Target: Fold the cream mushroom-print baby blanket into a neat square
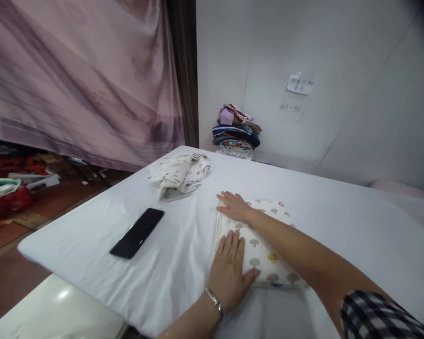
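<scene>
A folded white cloth [254, 252] printed with grey mushrooms lies on the white-covered table [183, 249]. My left hand [229, 270], with a silver bracelet at the wrist, rests flat on its near left part, fingers stretched out. Farther back, my right hand [235, 206] lies with spread fingers on the far left corner of the same cloth. My right forearm crosses over the cloth and hides part of it. Neither hand grips anything.
A crumpled white patterned cloth [180, 176] lies near the table's far left corner. A black phone [137, 233] is left of my hands. Folded fabrics [236, 134] are stacked by the wall. A pink curtain [92, 70] hangs at left, above a red container [9, 202].
</scene>
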Available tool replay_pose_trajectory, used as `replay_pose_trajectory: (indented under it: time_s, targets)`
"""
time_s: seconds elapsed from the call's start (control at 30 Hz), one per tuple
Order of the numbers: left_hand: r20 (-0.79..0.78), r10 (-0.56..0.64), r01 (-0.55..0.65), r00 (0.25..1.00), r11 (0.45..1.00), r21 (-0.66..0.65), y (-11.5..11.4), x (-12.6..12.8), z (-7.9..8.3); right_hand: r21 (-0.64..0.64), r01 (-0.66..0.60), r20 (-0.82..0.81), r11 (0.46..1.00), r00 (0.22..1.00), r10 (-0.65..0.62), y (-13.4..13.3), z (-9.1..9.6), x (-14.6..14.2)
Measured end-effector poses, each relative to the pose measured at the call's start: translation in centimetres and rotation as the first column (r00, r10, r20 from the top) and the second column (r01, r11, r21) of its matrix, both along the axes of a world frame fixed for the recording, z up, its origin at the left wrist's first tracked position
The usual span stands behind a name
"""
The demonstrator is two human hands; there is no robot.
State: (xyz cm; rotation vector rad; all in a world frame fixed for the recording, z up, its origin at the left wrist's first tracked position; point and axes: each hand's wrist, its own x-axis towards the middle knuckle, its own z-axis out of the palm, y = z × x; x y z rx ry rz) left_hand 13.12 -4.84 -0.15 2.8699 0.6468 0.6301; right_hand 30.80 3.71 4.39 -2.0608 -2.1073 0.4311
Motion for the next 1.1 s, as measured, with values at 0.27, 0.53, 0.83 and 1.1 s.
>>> replay_pose_trajectory:
  time_s: [0.27, 0.53, 0.83, 1.1]
  targets:
    - [-0.016, -0.006, 0.006, 1.0, 1.0, -0.006, 0.1, 0.1, -0.1, -0.015, 0.185, 0.1, 0.983, 0.978, -0.183, -4.7, -0.9, 4.4]
    - [-0.009, 0.005, -0.005, 1.0, 1.0, 0.003, 0.1, 0.2, 0.0, -0.023, 0.186, 0.082, 0.982, 0.98, -0.183, -4.8, -1.3, 5.1]
    - [-0.022, 0.013, -0.013, 1.0, 1.0, -0.006, 0.4, 0.3, -0.1, 0.114, 0.568, -0.091, 0.815, 0.823, -0.561, -14.9, -2.6, 8.5]
    - [-0.023, 0.007, -0.008, 1.0, 0.999, -0.048, 0.3, 0.3, 0.8, -0.215, 0.809, -0.796, 0.547, 0.179, -0.578, -22.8, -2.2, 4.4]
